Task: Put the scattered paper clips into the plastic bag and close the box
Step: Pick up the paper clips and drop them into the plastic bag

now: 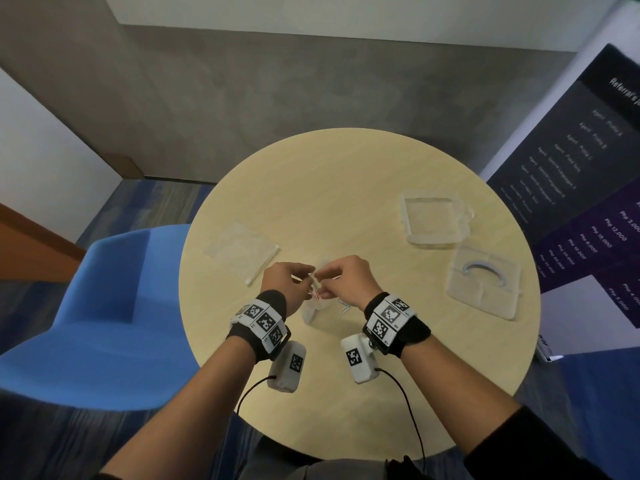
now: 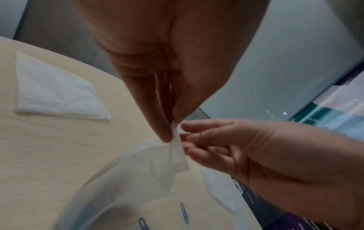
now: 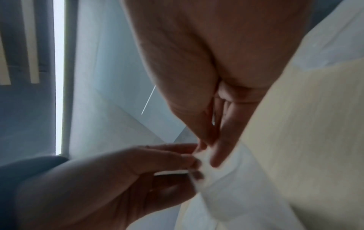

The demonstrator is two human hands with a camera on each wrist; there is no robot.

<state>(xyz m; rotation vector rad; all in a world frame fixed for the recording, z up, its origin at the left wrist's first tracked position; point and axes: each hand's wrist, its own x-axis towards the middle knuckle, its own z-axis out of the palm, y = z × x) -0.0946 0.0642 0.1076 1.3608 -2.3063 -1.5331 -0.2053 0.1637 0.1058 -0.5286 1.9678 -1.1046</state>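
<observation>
**Bag mouth pinched by both hands**

The top edge of the bag point(image 1: 311, 306) is pinched by the left hand point(image 1: 285, 284) between thumb and fingertips, above the table point(image 1: 346, 188). The same edge is pinched from the other side by the right hand point(image 1: 346, 277), fingers curled, thumb against forefinger. The two hands are nearly touching at the bag mouth. In the left wrist view the bag point(image 2: 153, 174) is seen hanging down from the pinch, clear and crumpled, its lower part near the tabletop. Two blue clips point(image 2: 184, 213) are seen below it in that view; whether they lie inside the bag or under it cannot be told. In the head view one clip point(image 1: 344, 309) is seen on the table just right of the bag.

A second flat bag point(image 1: 242, 252) lies on the table to the left, well apart from the hands. The clear box point(image 1: 434, 220) sits open at the right far side; its lid point(image 1: 483, 282) lies separately, nearer, just beside it. A blue chair point(image 1: 104, 306) stands left of the table. A dark banner point(image 1: 571, 188) with pale print is at the right.
</observation>
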